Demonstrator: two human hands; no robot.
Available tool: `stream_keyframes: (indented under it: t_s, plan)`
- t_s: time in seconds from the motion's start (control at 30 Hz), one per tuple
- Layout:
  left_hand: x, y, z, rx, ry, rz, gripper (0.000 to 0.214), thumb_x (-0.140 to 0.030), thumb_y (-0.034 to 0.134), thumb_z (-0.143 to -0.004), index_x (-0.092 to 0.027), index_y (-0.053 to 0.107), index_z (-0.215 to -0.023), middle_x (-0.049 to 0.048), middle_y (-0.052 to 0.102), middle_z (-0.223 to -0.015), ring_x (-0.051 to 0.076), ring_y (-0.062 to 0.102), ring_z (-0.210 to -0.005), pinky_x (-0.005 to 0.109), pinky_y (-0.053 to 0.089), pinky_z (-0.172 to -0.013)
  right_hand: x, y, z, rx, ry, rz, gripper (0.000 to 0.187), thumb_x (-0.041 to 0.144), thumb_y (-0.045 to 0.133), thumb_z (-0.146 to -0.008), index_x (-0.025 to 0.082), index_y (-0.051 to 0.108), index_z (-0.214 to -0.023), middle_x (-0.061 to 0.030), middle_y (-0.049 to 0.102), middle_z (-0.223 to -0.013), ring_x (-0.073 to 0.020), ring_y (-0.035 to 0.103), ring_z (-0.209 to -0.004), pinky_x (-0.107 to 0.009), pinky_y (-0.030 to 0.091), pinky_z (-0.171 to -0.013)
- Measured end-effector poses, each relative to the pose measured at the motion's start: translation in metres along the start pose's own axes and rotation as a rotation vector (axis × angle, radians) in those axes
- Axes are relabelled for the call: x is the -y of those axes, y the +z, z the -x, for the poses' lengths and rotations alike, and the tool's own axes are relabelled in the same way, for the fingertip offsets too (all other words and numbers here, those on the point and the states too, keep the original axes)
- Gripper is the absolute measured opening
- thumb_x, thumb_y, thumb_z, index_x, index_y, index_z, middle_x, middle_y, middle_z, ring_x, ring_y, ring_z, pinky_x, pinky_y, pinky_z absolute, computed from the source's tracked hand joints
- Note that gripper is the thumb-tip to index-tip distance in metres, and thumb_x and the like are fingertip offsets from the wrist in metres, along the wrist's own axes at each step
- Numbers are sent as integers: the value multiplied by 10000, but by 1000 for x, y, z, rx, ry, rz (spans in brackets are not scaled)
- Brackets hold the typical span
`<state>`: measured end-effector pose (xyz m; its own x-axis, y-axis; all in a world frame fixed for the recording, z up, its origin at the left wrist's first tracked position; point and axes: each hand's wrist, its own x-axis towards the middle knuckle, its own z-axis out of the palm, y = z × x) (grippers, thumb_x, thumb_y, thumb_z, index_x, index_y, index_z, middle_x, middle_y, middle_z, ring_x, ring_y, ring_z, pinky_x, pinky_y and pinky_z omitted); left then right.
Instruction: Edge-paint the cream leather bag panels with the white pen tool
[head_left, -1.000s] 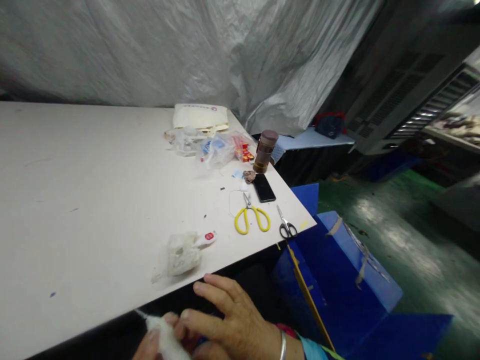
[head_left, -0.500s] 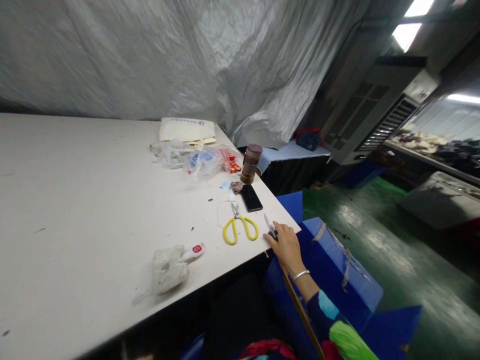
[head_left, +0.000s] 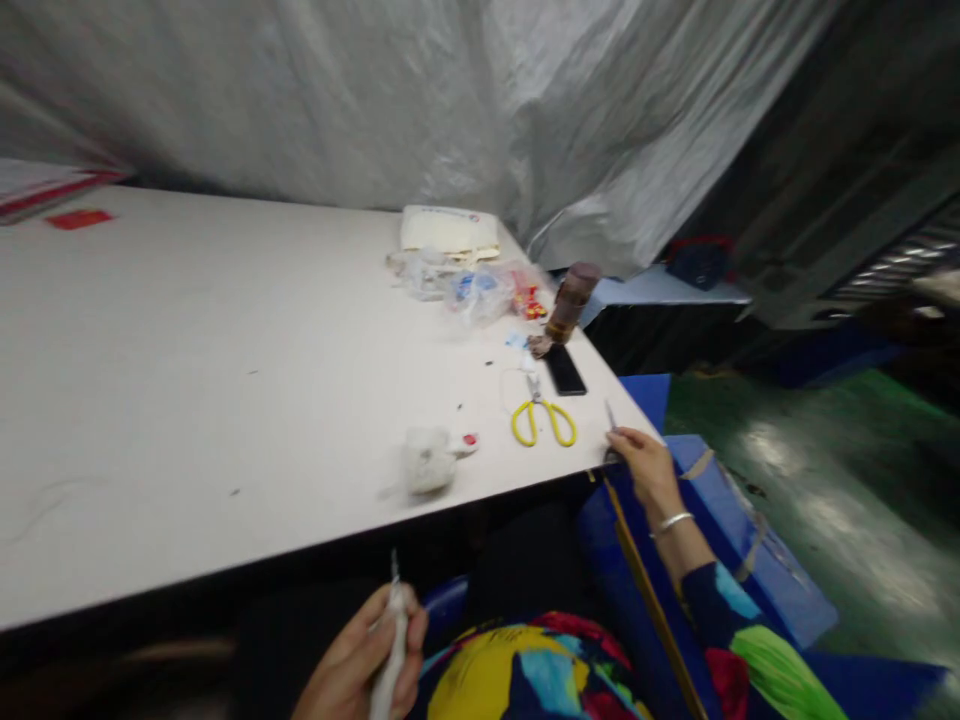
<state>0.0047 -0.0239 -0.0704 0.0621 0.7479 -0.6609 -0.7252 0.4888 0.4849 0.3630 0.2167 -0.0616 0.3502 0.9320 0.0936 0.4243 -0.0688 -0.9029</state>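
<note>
Low in the view, my left hand (head_left: 352, 660) is closed around a white pen-like tool (head_left: 391, 650) with a thin metal tip pointing up. At the table's right front corner, my right hand (head_left: 649, 470) pinches small dark-handled scissors (head_left: 611, 416), their pointed blades facing away from me. Left of that hand lie yellow-handled scissors (head_left: 536, 402). A black phone (head_left: 566, 370) rests just behind them. A whitish lump (head_left: 430, 462) with a white, red-marked piece (head_left: 466, 443) beside it sits near the front edge. Motion blurs these details.
Farther back stand a brown bottle (head_left: 574, 300), clear plastic bags (head_left: 480, 295) and a folded cream bag (head_left: 448, 230). The white table (head_left: 225, 380) meets a grey sheet curtain (head_left: 337, 110). Blue boxes (head_left: 750, 560) stand at the right, below the table.
The view has swung left. My left hand has come into view with the white tool. My right hand remains at the table corner, with the small scissors now between its fingers.
</note>
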Motion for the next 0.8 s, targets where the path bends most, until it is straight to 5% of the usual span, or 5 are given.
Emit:
stream_keyframes:
  t_s: [0.13, 0.23, 0.4, 0.57, 0.8]
  plan:
    - [-12, 5, 22, 156, 49, 42, 374, -403, 885, -745, -171, 661, -934, -29, 567, -665, 46, 431, -426, 165, 309, -392, 16, 11, 52, 194, 187, -299, 551, 624, 865, -592, 227, 610, -878, 38, 648, -756, -149, 651, -636, -361, 612, -722]
    - [-17, -14, 27, 92, 83, -23, 373, -419, 839, -800, -163, 656, -999, -32, 567, -681, 45, 438, -423, 156, 299, -387, 30, 29, 108, 559, 222, -439, 388, 538, 832, -790, 253, 625, -951, 6, 705, -825, -194, 733, -710, -317, 616, -650]
    - [-15, -33, 35, -21, 105, -96, 354, -474, 773, -856, -170, 624, -962, -32, 575, -697, 56, 471, -422, 160, 320, -382, 53, 78, 193, 1145, -206, -133, 252, 457, 571, -1042, 229, 674, -1074, -11, 728, -794, -155, 701, -689, -253, 542, -656]
    - [2, -30, 33, -156, 192, -147, 345, -436, 808, -812, -150, 616, -837, -8, 614, -704, 70, 518, -475, 174, 392, -410, 45, 121, 222, 1104, -732, 14, 259, 362, 504, -1094, 192, 666, -1203, -71, 776, -1025, -191, 747, -865, -269, 520, -743]
    - [19, -31, 23, -283, 204, -195, 366, -452, 837, -756, -147, 664, -862, -40, 581, -613, 65, 464, -427, 179, 348, -388, 30, 121, 222, 987, -951, 184, 223, 285, 547, -1077, 153, 681, -1197, -62, 763, -892, -191, 720, -777, -278, 474, -675]
